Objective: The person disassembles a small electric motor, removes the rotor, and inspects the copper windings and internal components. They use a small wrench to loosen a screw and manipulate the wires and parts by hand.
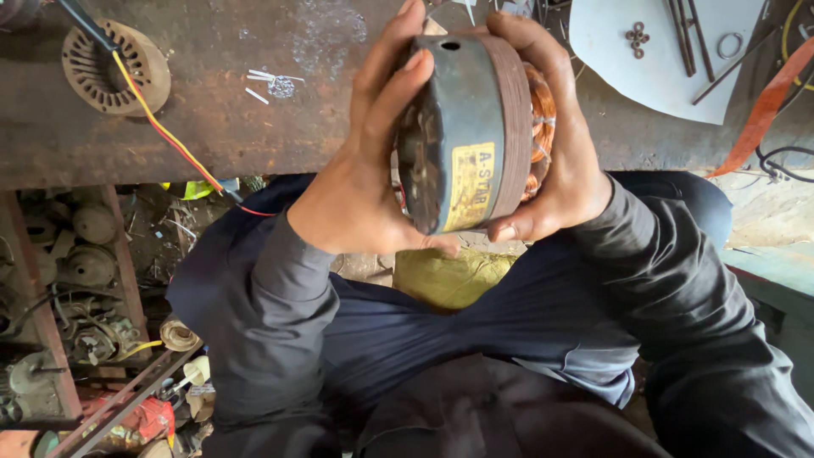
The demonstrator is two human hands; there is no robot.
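Left hand (pixel 356 182): wrapped around the near face of the motor stator (pixel 471 136), fingers curled over its top rim, firmly closed on it.
Right hand (pixel 555 144): cupped around the far side, over the copper windings (pixel 541 106), thumb under the rim; also closed on it.
Motor stator: held on edge between both hands, above the person's lap, just off the counter's (pixel 254 127) near edge; grey band with yellow label faces up.
Slotted core disc (pixel 114 66): flat near the counter's far-left corner, a red-yellow wire (pixel 157 123) crossing it.
White sheet (pixel 661 59): far-right corner, carrying washers (pixel 637 36) and rods.
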